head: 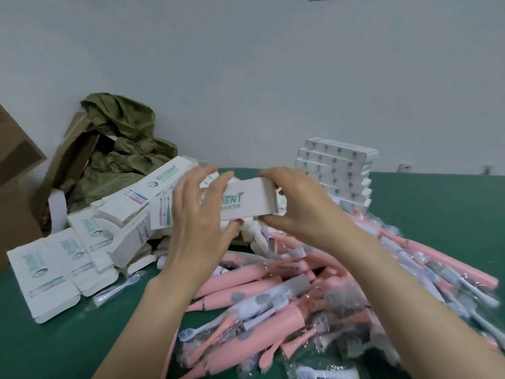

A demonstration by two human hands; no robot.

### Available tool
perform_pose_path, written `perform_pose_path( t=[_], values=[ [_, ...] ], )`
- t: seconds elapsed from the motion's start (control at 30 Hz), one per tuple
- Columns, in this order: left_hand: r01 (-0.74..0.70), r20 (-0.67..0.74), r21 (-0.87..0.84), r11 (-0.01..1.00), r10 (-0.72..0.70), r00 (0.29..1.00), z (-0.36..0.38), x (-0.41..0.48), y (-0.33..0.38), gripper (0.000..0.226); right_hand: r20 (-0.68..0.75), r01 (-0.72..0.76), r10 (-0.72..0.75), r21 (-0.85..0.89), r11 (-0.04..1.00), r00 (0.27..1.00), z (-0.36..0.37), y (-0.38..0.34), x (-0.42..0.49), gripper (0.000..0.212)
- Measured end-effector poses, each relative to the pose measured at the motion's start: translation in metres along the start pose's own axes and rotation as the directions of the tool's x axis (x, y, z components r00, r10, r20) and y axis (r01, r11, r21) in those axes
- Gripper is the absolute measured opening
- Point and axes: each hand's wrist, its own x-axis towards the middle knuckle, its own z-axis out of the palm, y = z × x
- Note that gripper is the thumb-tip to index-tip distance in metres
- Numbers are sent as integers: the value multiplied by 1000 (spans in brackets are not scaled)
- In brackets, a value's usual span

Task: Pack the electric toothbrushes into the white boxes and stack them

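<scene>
Both my hands hold one white box (246, 199) with green lettering, raised above the table. My left hand (196, 214) grips its left half, fingers over the top and thumb under it. My right hand (297, 206) pinches its right end, where a flap stands open. Below lies a heap of pink electric toothbrushes (273, 305) in clear wrappers. A stack of closed white boxes (338, 170) stands at the back right. Flat and half-folded white boxes (62, 266) lie spread at the left.
The table has a green top (442, 214). A brown cardboard carton (16, 192) and a crumpled olive-green bag (120, 143) stand at the back left against the pale wall. Loose brush heads in wrappers (114, 291) lie by the flat boxes.
</scene>
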Motion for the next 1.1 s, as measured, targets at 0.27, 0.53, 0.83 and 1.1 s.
perform_pose_path(
  t=[0.27,0.53,0.83,1.1],
  values=[
    [291,341,-54,955,-256,904,25,-19,-8,35,-525,-515,671,433,740,523,-68,104,-30,41],
    [325,589,-35,945,-243,771,28,-30,-26,28,-426,-661,902,695,282,-63,-76,190,-85,46],
    [288,671,-67,955,-170,722,32,-38,-23,18,-175,-948,981,317,-22,-81,-54,232,-124,50],
    [272,679,-82,959,-146,720,32,-36,-25,17,-73,-997,994,11,81,80,-51,236,-121,51]
  ],
)
